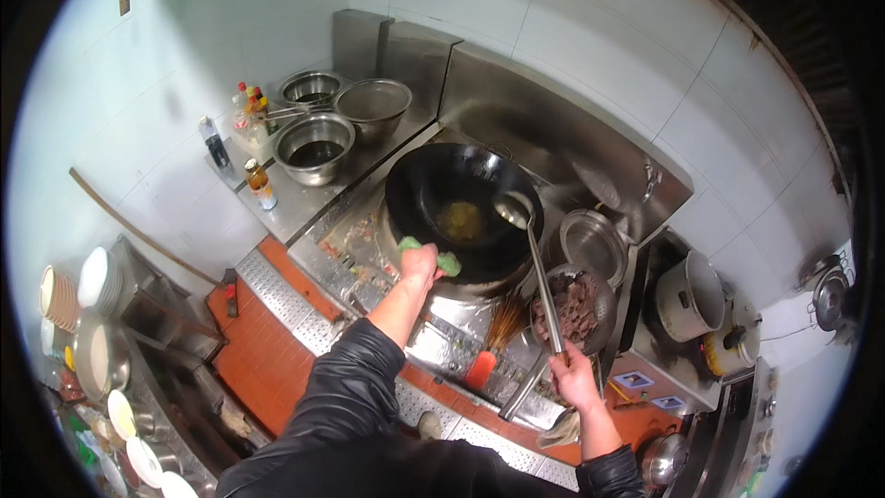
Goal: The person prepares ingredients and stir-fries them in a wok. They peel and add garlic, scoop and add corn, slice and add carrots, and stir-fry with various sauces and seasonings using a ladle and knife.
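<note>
My left hand (pixel 419 265) is closed on a green cloth (pixel 449 265) at the near-left rim of a large black wok (pixel 413 180). A small pool of yellowish oil (pixel 461 221) lies at the wok's bottom. My right hand (pixel 573 376) grips the handle end of a long metal ladle (pixel 542 281). The ladle's bowl is inside the wok, on its right side. Beneath the ladle's handle, dark cooked-looking meat pieces (pixel 564 307) fill a metal strainer (pixel 604 302). Between my forearms lies a bristle wok brush (pixel 505 321) with a red handle.
Left of the wok stand steel bowls (pixel 314 171), a sieve (pixel 373 100), and sauce bottles (pixel 260 186). A steel basin (pixel 591 238) sits right of the wok, beneath a wall tap (pixel 651 180). Farther right are a tall pot (pixel 690 295) and another pot. Plates (pixel 100 277) are stacked at far left.
</note>
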Available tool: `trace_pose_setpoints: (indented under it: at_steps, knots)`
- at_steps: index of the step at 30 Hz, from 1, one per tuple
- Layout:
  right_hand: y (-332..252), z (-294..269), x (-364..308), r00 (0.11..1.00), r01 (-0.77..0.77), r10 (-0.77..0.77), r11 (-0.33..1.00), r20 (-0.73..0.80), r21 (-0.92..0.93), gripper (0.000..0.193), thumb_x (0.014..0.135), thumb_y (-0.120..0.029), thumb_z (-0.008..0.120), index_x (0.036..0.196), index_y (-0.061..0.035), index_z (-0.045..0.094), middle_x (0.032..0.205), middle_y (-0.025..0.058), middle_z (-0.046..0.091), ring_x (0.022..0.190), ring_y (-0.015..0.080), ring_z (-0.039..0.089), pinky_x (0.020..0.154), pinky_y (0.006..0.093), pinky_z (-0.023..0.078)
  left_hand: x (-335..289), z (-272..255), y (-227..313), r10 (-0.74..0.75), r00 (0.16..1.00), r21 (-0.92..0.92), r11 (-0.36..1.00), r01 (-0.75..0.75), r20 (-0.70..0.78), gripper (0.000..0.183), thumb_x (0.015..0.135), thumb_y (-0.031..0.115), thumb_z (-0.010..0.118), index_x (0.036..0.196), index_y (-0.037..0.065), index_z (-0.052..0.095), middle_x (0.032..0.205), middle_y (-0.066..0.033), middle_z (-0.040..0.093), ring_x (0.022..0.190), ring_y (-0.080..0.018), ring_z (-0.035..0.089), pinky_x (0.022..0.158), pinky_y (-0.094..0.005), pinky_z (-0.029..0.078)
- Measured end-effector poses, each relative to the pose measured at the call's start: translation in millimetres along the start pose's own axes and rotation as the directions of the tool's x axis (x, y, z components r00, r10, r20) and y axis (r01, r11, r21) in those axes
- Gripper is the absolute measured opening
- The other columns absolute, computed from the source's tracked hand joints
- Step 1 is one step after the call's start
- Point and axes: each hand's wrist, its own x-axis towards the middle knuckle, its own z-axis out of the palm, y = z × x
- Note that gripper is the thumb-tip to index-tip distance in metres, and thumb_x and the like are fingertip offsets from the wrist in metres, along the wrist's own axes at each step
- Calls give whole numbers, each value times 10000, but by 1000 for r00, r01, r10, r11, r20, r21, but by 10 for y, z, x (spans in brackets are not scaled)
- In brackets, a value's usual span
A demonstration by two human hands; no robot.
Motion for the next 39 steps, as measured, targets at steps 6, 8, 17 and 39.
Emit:
trace_pose_setpoints:
  at_steps: [6,8,17,39]
  knots:
    - [20,-138,-136,996,25,-31,998,90,61,481,969,-95,564,1424,-43,418,661,-26,505,481,68,451,427,230,397,-677,-336,282,27,999,-123,992,-31,-36,199,845,95,559,874,-101,575,743,-189,608,477,-275,608,383,-348,517]
    - [46,-191,-163,992,24,-37,994,117,111,507,966,-86,568,1446,-59,410,679,-26,507,486,59,447,430,220,398,-872,-462,372,11,997,-73,997,-16,-71,169,827,85,551,870,-77,575,708,-177,616,478,-284,624,362,-324,495]
    - [95,-235,-217,949,68,-117,983,294,170,496,956,-64,558,1435,-78,432,673,-35,496,485,43,426,423,204,384,-1665,-1186,299,27,989,-94,995,-41,-145,173,813,72,549,915,-68,555,678,-208,641,455,-301,641,308,-298,451]
    - [-202,61,-188,895,136,-49,976,442,-168,393,939,-22,550,1325,-33,478,647,-13,495,449,71,447,382,233,377,-2454,-1755,-373,-79,981,99,990,97,-177,494,874,465,648,889,-29,640,739,-130,680,555,-173,657,455,-271,529]
